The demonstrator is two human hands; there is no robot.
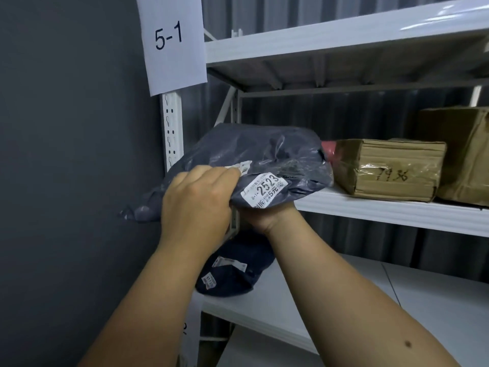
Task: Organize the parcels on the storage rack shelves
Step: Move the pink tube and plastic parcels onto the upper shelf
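Hands [201, 197] around grey parcel [264, 152]

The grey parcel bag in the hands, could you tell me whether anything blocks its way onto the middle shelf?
Nothing visible blocks the grey parcel bag, held by the left hand and right hand at the left end of the middle shelf. The small cardboard box and a pink item beside it sit just to its right, limiting the room.
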